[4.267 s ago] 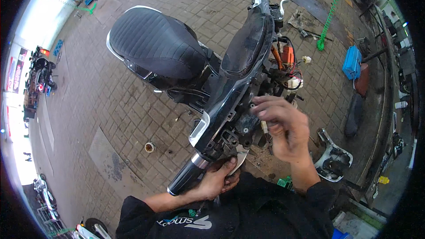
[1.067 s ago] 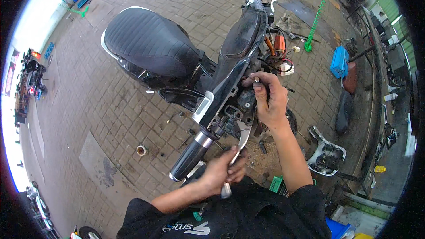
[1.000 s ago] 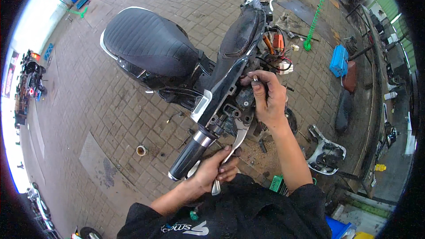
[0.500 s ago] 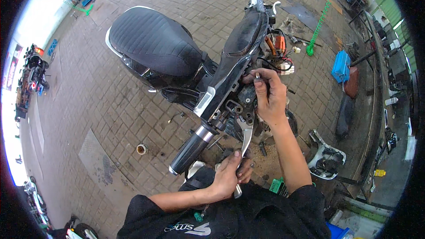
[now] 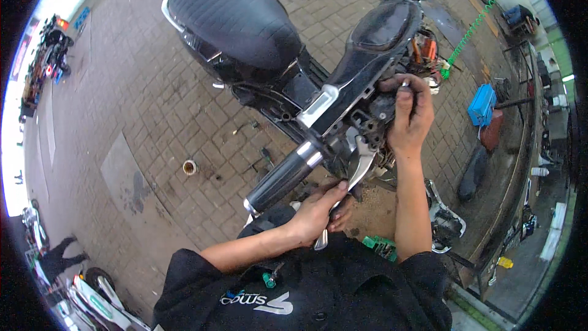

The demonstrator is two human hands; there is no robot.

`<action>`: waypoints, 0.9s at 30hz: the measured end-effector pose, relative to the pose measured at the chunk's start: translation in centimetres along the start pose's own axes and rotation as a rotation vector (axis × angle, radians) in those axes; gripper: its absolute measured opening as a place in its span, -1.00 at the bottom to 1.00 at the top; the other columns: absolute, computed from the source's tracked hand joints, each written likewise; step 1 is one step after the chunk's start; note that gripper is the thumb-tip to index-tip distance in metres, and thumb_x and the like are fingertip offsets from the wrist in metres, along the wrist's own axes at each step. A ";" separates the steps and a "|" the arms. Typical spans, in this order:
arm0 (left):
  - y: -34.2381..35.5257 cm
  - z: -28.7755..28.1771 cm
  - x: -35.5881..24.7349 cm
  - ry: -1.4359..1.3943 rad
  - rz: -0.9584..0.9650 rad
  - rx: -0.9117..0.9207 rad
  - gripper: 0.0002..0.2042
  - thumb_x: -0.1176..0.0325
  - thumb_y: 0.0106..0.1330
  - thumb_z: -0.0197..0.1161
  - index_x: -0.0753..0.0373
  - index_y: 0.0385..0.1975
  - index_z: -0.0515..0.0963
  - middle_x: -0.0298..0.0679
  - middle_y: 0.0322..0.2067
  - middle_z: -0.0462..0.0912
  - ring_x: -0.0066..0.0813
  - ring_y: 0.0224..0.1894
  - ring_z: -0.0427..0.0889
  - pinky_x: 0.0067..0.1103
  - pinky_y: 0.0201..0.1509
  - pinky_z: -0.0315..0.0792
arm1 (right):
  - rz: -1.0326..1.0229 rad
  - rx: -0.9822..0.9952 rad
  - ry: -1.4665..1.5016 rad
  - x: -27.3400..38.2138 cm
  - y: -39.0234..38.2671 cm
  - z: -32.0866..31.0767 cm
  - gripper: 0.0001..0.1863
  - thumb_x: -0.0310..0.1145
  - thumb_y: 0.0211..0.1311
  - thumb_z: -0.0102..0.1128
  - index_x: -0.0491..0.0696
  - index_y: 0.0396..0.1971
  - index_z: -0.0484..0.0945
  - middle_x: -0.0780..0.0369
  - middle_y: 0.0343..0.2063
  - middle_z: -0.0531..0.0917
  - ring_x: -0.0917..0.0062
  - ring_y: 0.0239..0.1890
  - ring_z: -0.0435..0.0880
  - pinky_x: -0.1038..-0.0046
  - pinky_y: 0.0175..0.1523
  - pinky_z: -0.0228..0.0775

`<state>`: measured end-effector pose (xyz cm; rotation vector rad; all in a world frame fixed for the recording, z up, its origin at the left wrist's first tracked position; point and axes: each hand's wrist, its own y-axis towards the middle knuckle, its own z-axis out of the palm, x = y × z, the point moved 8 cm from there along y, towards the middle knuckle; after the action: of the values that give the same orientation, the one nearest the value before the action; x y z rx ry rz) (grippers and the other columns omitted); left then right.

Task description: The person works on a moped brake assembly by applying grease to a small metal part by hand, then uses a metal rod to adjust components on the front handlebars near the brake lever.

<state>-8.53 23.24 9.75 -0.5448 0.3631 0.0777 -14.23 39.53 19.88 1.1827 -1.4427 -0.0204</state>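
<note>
1. The left hand (image 5: 318, 211) is wrapped around a silver lever (image 5: 362, 168) below the frame's centre, thumb along the top, the lever's rounded tip poking out beneath the fist.
2. The right hand (image 5: 413, 116), well apart from it at right of centre, pinches a small metal piece (image 5: 405, 84) close by the handlebar's dark fittings; whether its fingertips touch those, I can't tell.
3. The handlebar (image 5: 349, 89) slants from the upper right down to its black grip (image 5: 285, 175), whose end sits just above the left forearm (image 5: 245, 248).
4. At upper left of centre, the seat (image 5: 236, 18) borders a broad stretch of paving (image 5: 153, 98), running down past a flat sheet (image 5: 128, 171) and an open tin (image 5: 190, 167).
5. It's tighter on the right: a white-rimmed panel (image 5: 455, 222) lies near the right forearm (image 5: 413, 208), a blue toolbox (image 5: 482, 104) farther up.
</note>
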 end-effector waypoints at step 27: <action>0.1 -0.9 1.1 0.595 0.230 0.068 -0.40 -0.08 0.21 -0.28 0.37 0.03 0.12 -0.15 -0.26 0.36 -0.51 -0.29 0.34 -0.65 -0.24 0.29 | 0.211 0.389 -1.023 6.9 -1.0 3.4 -0.26 -0.39 -0.45 0.22 -0.12 -0.05 0.20 0.05 -0.28 0.40 0.18 -0.21 0.35 0.30 -0.07 0.19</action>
<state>-7.77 22.86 8.56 -0.4487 1.0057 0.1236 -14.56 32.55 23.29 1.3976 -2.5526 -0.2367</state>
